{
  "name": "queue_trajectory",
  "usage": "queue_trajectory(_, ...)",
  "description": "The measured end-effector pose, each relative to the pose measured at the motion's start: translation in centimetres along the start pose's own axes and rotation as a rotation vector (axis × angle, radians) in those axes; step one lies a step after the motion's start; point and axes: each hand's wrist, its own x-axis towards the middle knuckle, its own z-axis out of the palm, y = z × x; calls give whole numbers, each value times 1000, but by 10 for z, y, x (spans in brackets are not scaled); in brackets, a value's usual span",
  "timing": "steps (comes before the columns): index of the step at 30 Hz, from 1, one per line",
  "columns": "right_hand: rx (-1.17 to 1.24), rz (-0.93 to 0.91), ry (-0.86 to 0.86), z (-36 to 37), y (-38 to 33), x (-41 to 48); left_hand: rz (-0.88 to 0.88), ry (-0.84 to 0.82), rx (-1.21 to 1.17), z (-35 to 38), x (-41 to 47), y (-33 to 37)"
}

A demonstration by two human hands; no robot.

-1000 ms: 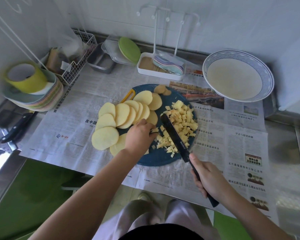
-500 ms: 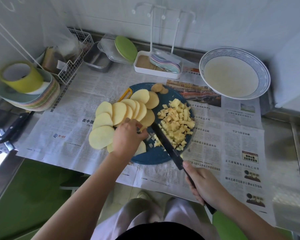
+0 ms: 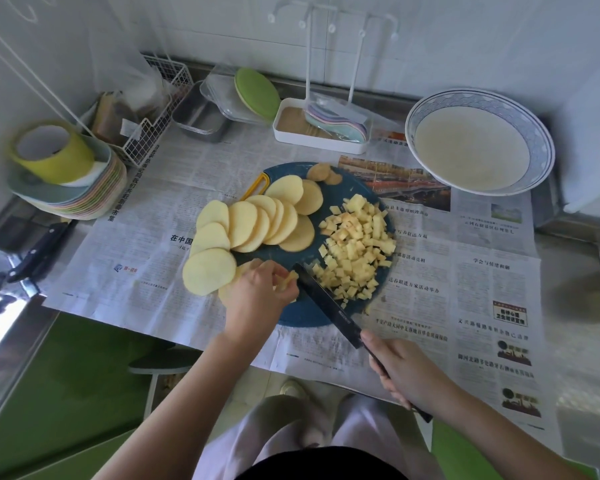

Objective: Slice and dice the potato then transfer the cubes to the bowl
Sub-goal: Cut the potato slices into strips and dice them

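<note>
Left hand (image 3: 257, 299) is pinching potato strips (image 3: 284, 280) near the blue cutting board's (image 3: 305, 315) near edge. Right hand (image 3: 406, 372) is gripping the black knife (image 3: 326, 303), whose blade is lying just right of the strips. Cubes (image 3: 355, 251) are lying heaped on the board's right side, slices (image 3: 253, 223) fanning left. The bowl (image 3: 465, 98) is sitting far right, well apart.

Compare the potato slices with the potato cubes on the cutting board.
The potato slices are broad, flat rounds; the potato cubes are small blocky bits. The slices overlap in a fan on the left side of the cutting board, some overhanging onto the newspaper; the cubes sit heaped on its right side. Both are pale yellow potato.
</note>
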Motion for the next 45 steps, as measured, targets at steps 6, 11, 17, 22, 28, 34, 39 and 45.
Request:
queue_trajectory(6,-138,-2,34,-36,-11,13,-11,-113,90,12,-7,9)
queue_trajectory(11,-205,-28,106,-46,-19,19,4,-175,235,19,-1,16)
queue_trajectory(17,-144,-63,69,-39,-14,9,48,-120,240,27,-3,16)
queue_trajectory(22,-152,-70,14,-27,-8,-3,42,-114,234,25,-6,12)
queue_trajectory(28,-177,-81,-4,-26,-10,-5,59,-108,233,25,-9,10)
queue_trajectory(34,-238,-61,5,-24,-10,-2,121,-61,194,27,-10,13)
queue_trajectory(39,-275,-48,40,-17,-7,-1,203,-47,211,32,-8,6)
queue_trajectory(45,-354,-81,108,-3,-11,3,201,-13,168,33,-6,4)
